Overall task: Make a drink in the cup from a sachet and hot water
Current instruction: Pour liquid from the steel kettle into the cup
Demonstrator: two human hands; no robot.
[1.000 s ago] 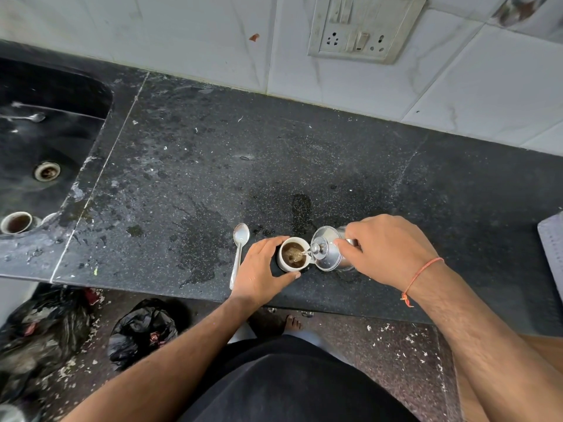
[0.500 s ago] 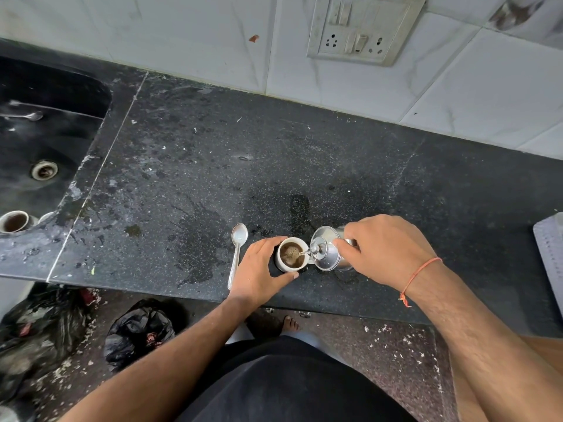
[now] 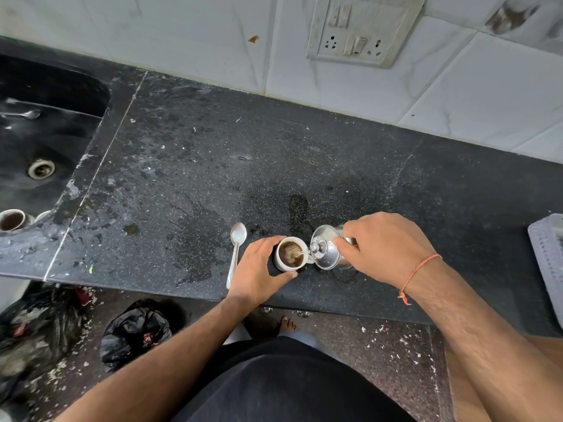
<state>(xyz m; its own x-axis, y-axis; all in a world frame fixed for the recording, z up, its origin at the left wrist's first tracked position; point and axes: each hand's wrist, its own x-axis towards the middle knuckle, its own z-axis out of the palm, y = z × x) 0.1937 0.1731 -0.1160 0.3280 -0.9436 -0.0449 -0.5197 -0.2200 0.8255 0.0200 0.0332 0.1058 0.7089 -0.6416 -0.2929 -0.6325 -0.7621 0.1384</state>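
Observation:
A small white cup (image 3: 281, 264) stands near the front edge of the black stone counter (image 3: 274, 166), holding frothy brown liquid. My left hand (image 3: 259, 269) curls round its left side. A steel kettle (image 3: 327, 249) with a knobbed lid is tipped toward the cup, and a thin stream runs from its spout into the drink. My right hand (image 3: 384, 248) grips the kettle from the right. A steel spoon (image 3: 236, 251) lies on the counter just left of my left hand. No sachet is in sight.
A black sink (image 3: 45, 141) at the left holds a spoon (image 3: 26, 114) and a used cup (image 3: 12, 220). A grey basket (image 3: 548, 260) sits at the right edge. A wall socket (image 3: 362, 28) is on the tiles. Black rubbish bags (image 3: 134, 333) lie on the floor.
The pour goes on; both hands, the cup and the kettle stay where they were. The liquid in the cup looks a little fuller and frothier.

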